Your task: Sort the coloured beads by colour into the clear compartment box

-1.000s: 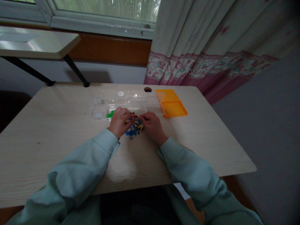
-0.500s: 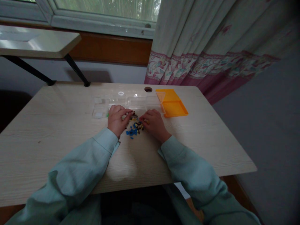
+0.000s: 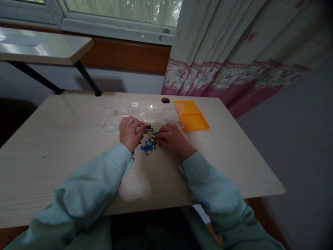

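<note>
A loose pile of small blue, yellow and dark brown plastic pieces point(image 3: 147, 147) lies on the desk between my hands. My left hand point(image 3: 130, 132) is at the pile's upper left, thumb and forefinger pinched at the edge of a small cluster of dark brown pieces point(image 3: 149, 127). What that pinch holds is too small to make out. From the right, my right hand point(image 3: 173, 139) reaches into the pile with its fingertips drawn together; whatever is between them is hidden. A clear plastic compartment box point(image 3: 153, 113) stretches behind both hands.
An orange plastic tray point(image 3: 195, 121) lies right of the clear box, partly under its corner. Behind them is a round hole point(image 3: 165, 100) in the desk point(image 3: 229, 156). A raised shelf point(image 3: 47, 48) stands at the back left, and a curtain point(image 3: 197, 62) hangs at the back.
My right hand has shifted slightly right and down, its fingers now lower over the pile. The left hand stays nearly in place. The camera view has moved slightly.
</note>
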Demonstrator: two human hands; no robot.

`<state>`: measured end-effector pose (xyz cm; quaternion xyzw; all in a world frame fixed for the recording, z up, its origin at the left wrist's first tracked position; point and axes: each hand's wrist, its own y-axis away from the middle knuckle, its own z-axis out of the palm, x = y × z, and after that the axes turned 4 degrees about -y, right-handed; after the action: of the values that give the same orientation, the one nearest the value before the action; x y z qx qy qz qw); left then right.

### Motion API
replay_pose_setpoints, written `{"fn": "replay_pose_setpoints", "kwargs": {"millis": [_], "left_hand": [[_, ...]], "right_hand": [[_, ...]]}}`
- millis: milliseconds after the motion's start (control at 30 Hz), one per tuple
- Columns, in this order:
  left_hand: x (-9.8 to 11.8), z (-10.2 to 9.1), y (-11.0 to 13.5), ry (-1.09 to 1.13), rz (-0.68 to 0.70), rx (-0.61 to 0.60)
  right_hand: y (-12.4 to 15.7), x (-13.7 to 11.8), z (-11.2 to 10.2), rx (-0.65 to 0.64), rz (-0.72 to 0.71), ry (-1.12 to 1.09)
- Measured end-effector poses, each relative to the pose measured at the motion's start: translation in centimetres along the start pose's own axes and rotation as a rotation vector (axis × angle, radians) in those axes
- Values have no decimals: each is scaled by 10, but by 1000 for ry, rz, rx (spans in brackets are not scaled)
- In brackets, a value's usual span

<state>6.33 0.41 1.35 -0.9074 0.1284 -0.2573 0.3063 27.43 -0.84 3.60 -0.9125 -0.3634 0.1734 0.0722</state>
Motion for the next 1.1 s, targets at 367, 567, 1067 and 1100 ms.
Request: {"fn": "replay_pose_setpoints", "kwargs": {"millis": [367,567,1067,1100], "left_hand": [[1,-1,-1,-13,-26,-52],[0,0,0,0,-8,-46],[-2,1,1,19,3,-42],[-2,1,0,24,7,-45]], "right_hand": [[-2,-10,2,23,18,59],[-2,-8,5,58,47,-18],[-2,-3,2,24,51,-9],[-2,-4,2,21,50,-6]]}}
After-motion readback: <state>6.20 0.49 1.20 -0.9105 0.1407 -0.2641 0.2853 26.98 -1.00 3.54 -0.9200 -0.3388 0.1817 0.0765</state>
